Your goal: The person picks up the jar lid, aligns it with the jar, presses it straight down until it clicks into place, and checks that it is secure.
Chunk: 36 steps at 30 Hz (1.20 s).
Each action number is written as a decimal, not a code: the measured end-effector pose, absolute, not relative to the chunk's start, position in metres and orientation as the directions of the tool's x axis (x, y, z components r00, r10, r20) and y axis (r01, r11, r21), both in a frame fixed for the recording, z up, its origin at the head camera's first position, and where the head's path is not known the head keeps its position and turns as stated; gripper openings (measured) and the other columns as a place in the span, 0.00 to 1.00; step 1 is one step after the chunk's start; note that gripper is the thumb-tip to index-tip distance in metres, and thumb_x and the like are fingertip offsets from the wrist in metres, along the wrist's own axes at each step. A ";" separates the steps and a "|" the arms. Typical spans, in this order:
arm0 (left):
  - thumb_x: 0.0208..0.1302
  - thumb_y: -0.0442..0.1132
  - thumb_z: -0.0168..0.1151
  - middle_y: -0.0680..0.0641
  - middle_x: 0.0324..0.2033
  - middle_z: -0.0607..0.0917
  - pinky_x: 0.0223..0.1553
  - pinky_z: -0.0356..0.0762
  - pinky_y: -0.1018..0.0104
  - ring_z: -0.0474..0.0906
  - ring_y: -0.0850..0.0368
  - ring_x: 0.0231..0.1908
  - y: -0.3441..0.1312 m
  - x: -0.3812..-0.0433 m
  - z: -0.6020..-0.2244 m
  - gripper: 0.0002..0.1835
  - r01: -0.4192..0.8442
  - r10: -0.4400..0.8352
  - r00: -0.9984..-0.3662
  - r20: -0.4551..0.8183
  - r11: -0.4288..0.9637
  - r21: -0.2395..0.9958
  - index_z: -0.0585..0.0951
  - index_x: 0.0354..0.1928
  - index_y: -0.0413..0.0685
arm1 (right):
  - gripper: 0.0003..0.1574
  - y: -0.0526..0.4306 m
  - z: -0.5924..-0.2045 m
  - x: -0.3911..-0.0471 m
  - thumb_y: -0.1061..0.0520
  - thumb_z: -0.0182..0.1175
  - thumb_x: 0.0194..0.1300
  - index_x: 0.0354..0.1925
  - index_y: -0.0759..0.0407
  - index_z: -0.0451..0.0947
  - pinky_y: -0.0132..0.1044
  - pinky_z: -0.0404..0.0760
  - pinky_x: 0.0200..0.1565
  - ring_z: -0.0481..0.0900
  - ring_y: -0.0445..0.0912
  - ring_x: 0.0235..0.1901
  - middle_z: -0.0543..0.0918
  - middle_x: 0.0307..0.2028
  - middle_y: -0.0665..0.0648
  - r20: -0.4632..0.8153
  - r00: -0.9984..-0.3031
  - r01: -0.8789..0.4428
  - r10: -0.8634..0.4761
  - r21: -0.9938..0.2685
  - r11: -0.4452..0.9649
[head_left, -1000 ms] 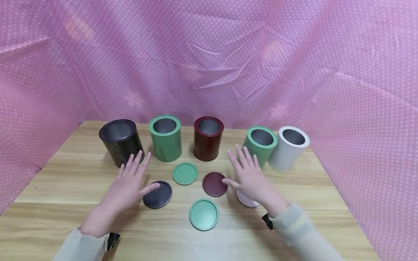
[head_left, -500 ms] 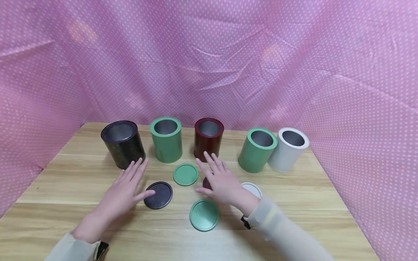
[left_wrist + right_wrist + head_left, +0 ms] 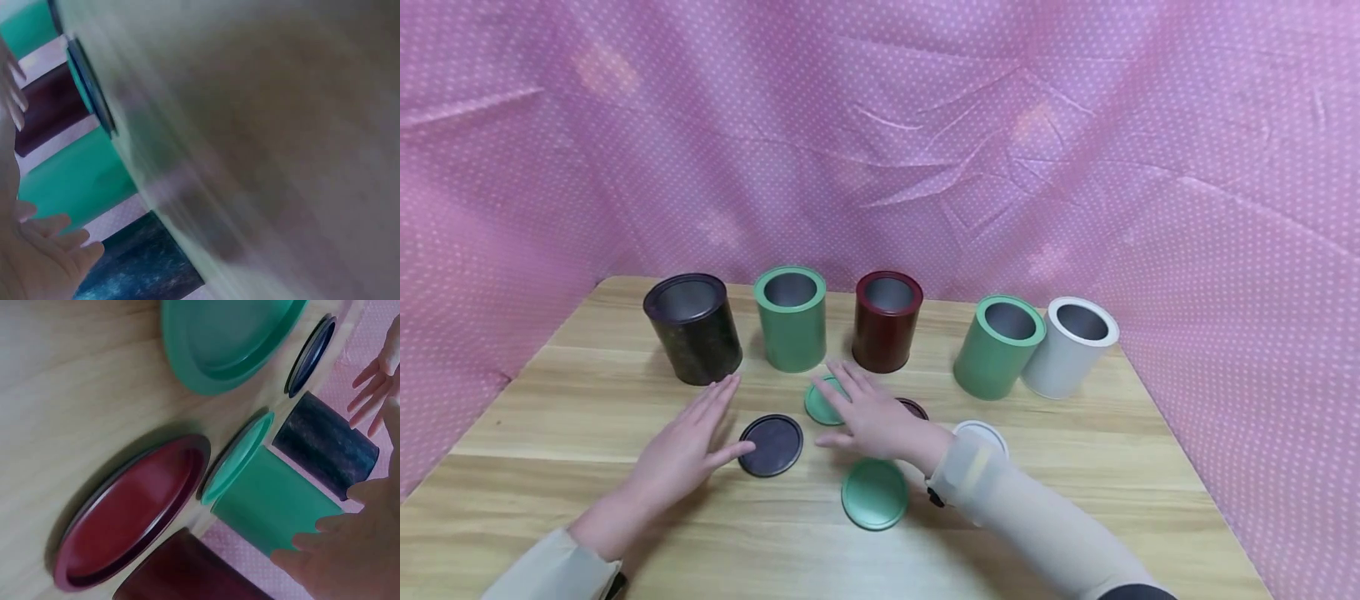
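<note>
My right hand (image 3: 876,421) is held with fingers spread over the middle of the table, overlapping the far green lid (image 3: 817,407) and the dark red lid (image 3: 914,407) in the head view. Nothing is between its fingers. My left hand (image 3: 681,454) is open beside the black lid (image 3: 772,447), its thumb overlapping that lid's left edge. A second green lid (image 3: 875,496) lies nearest the front. Right of the right wrist is the white lid (image 3: 983,433), partly covered by the sleeve. In the right wrist view the dark red lid (image 3: 134,509) lies flat on the wood.
Behind the lids stands a row of uncovered cans: black (image 3: 700,346), green (image 3: 793,337), dark red (image 3: 886,337), another green (image 3: 992,362) and white (image 3: 1062,362). The last two stand close together. A pink dotted cloth (image 3: 880,150) hangs around the wooden table (image 3: 737,550).
My right hand has swept left, from over the white lid past the dark red lid to the far green lid. The left hand has shifted slightly, fingers drawn closer together. Cans and lids stay put.
</note>
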<state>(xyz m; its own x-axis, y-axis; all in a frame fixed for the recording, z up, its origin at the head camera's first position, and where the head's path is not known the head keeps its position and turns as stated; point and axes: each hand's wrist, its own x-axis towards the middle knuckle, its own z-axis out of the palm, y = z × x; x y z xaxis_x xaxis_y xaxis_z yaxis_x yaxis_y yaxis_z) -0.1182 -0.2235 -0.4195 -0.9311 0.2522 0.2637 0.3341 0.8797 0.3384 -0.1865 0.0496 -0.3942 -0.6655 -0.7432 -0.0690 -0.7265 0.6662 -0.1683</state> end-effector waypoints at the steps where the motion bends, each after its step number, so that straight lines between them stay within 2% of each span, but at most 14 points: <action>1: 0.57 0.53 0.69 0.34 0.70 0.64 0.64 0.62 0.38 0.61 0.33 0.68 -0.224 -0.118 -0.420 0.48 0.333 0.250 -0.932 0.264 0.880 0.339 0.58 0.73 0.38 | 0.54 0.047 -0.395 -0.187 0.31 0.51 0.67 0.77 0.49 0.39 0.50 0.52 0.74 0.40 0.57 0.76 0.40 0.77 0.62 -0.076 -0.659 -0.731 -0.748 -0.167 0.661; 10: 0.56 0.50 0.70 0.33 0.67 0.66 0.63 0.63 0.36 0.64 0.32 0.65 -0.234 -0.120 -0.428 0.47 0.357 0.278 -0.929 0.243 0.845 0.397 0.59 0.72 0.38 | 0.55 0.025 -0.410 -0.197 0.31 0.51 0.66 0.78 0.48 0.37 0.48 0.49 0.75 0.39 0.56 0.76 0.39 0.77 0.61 -0.139 -0.644 -0.723 -0.753 -0.213 0.658; 14: 0.58 0.49 0.69 0.31 0.68 0.65 0.64 0.61 0.35 0.62 0.30 0.66 -0.237 -0.126 -0.431 0.46 0.373 0.312 -0.928 0.205 0.805 0.461 0.59 0.72 0.38 | 0.56 0.019 -0.410 -0.201 0.31 0.52 0.66 0.78 0.48 0.38 0.49 0.49 0.74 0.39 0.56 0.76 0.39 0.77 0.61 -0.162 -0.645 -0.713 -0.747 -0.224 0.664; 20: 0.58 0.51 0.68 0.31 0.70 0.60 0.65 0.58 0.34 0.58 0.30 0.68 -0.239 -0.131 -0.435 0.48 0.346 0.333 -0.935 0.124 0.775 0.529 0.56 0.73 0.38 | 0.56 0.015 -0.413 -0.204 0.30 0.53 0.65 0.77 0.48 0.40 0.48 0.54 0.73 0.41 0.55 0.76 0.41 0.77 0.59 -0.208 -0.617 -0.723 -0.759 -0.231 0.651; 29: 0.58 0.51 0.69 0.31 0.70 0.60 0.65 0.56 0.34 0.56 0.30 0.68 -0.241 -0.136 -0.436 0.49 0.345 0.359 -0.929 0.089 0.755 0.557 0.55 0.73 0.36 | 0.57 0.012 -0.417 -0.207 0.30 0.55 0.64 0.78 0.47 0.39 0.47 0.48 0.75 0.38 0.52 0.77 0.39 0.78 0.57 -0.254 -0.587 -0.718 -0.768 -0.275 0.640; 36: 0.57 0.55 0.68 0.31 0.70 0.60 0.66 0.56 0.35 0.57 0.31 0.69 -0.240 -0.139 -0.437 0.50 0.345 0.379 -0.924 0.057 0.759 0.552 0.56 0.73 0.36 | 0.57 0.010 -0.420 -0.211 0.30 0.54 0.64 0.78 0.46 0.39 0.46 0.48 0.75 0.38 0.51 0.77 0.39 0.78 0.57 -0.276 -0.588 -0.714 -0.760 -0.264 0.648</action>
